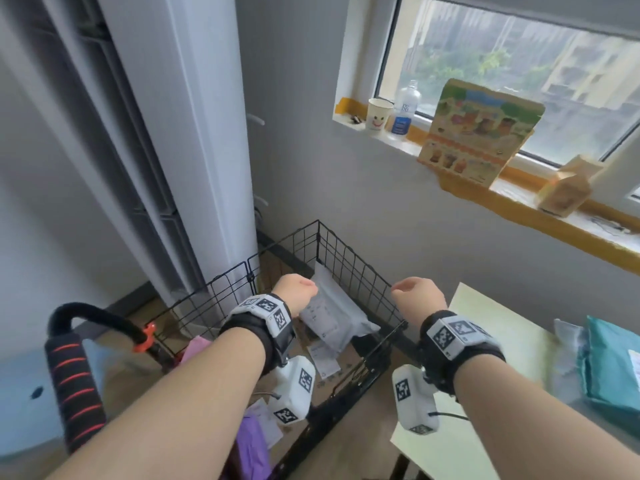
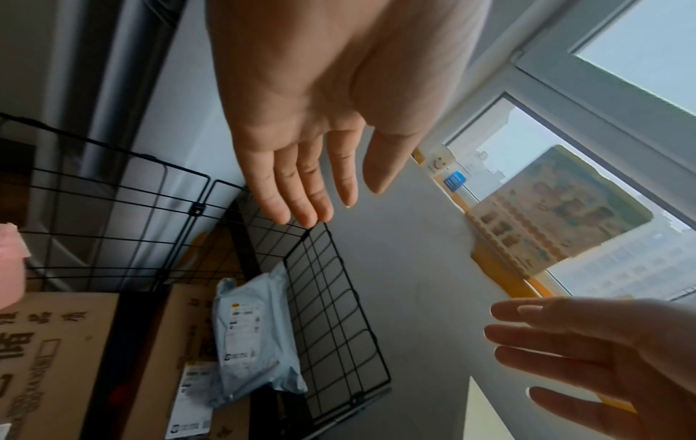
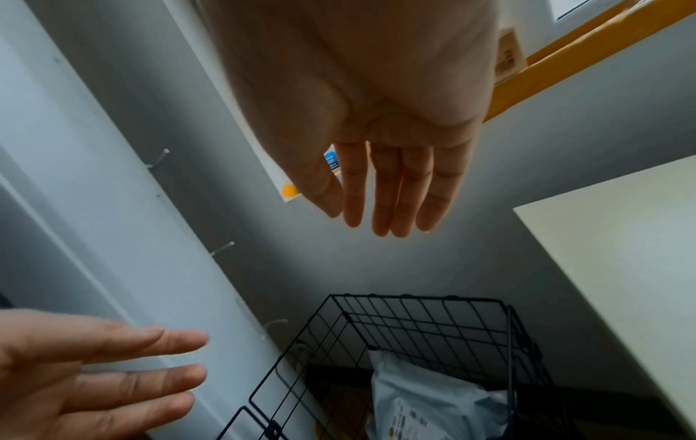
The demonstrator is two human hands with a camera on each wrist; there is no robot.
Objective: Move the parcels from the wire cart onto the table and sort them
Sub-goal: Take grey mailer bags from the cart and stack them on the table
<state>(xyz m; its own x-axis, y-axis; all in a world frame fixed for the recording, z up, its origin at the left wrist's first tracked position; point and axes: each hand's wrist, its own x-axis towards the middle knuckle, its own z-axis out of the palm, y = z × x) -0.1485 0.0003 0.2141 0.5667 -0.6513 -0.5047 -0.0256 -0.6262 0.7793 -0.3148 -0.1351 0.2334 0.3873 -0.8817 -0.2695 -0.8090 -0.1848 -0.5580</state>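
Observation:
The black wire cart (image 1: 346, 258) stands below me, left of the pale table (image 1: 485, 323). A grey poly mailer (image 1: 332, 313) leans inside the cart's far corner on a cardboard box (image 1: 311, 368). A pink parcel (image 1: 195, 348) and a purple parcel (image 1: 252, 445) lie nearer me. My left hand (image 1: 298, 289) hovers over the cart, above the mailer. My right hand (image 1: 415, 292) hovers by the cart's right rim. Both wrist views show straight fingers holding nothing: left hand (image 2: 309, 193), right hand (image 3: 384, 193). A teal parcel (image 1: 613, 365) and a grey parcel (image 1: 568, 341) lie on the table.
The cart's black handle with red stripes (image 1: 72, 375) rises at the near left. A tall white floor unit (image 1: 180, 133) stands behind the cart. The windowsill holds a paper cup (image 1: 379, 114), a bottle (image 1: 405, 109), a colourful box (image 1: 478, 129) and a small carton (image 1: 568, 188).

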